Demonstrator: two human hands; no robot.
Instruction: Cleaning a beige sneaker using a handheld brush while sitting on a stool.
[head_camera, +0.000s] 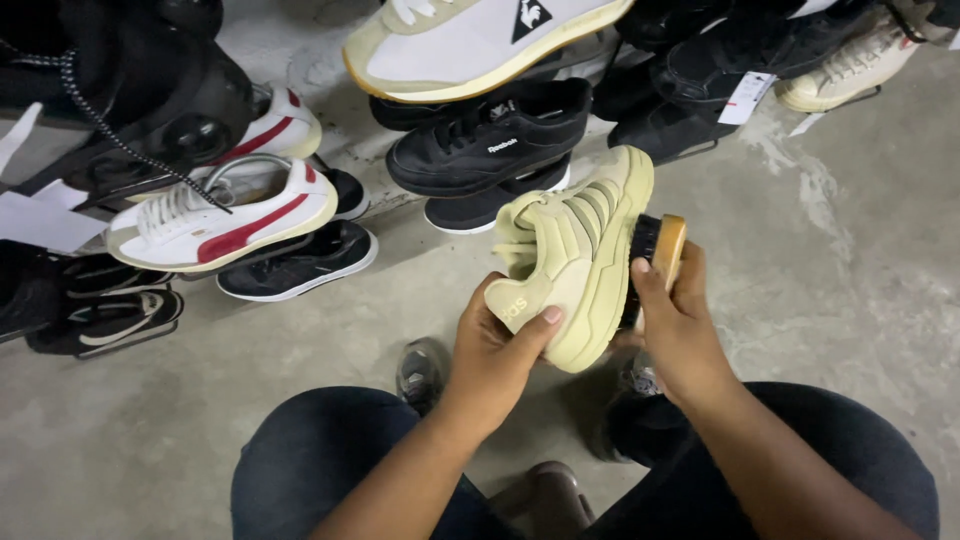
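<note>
My left hand (495, 350) grips the heel of a pale yellow sneaker (575, 250), holding it tilted with the sole turned to the right. My right hand (675, 325) holds a wooden brush with dark bristles (655, 255), and the bristles press against the sneaker's thick sole. Both hands are above my knees in dark trousers.
Many shoes stand on racks ahead: a white sneaker with red stripe (220, 215), a black sneaker (490, 135), a white and cream sneaker (470, 45) at the top, dark shoes at left and top right. Bare concrete floor (850, 260) lies to the right.
</note>
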